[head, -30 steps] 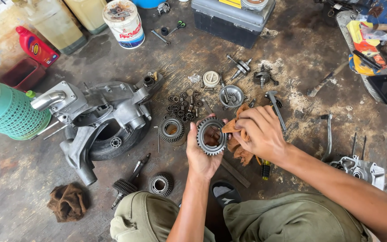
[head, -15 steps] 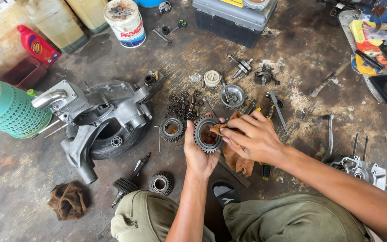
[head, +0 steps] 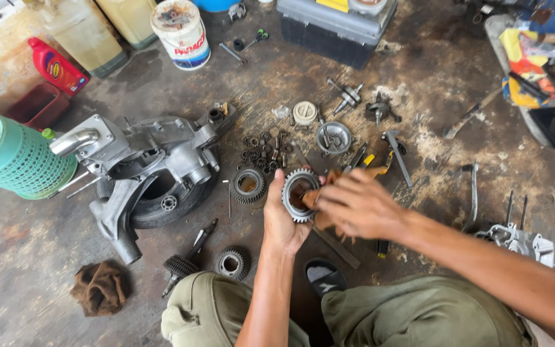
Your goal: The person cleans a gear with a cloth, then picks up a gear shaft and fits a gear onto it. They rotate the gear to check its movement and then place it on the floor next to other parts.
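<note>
Two hands work one gear above the floor. Left hand fingers curl around its toothed rim; right hand fingers pinch a brown rag into the bore. Grip firmly and wipe every inner surface evenly.

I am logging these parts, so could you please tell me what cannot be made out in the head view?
- Gear bore: covered by the brown rag and right hand.
- Gear's rear face: hidden by the left hand.
- Small fasteners: too small to identify.
- Toolbox: cut off by the top edge.
</note>
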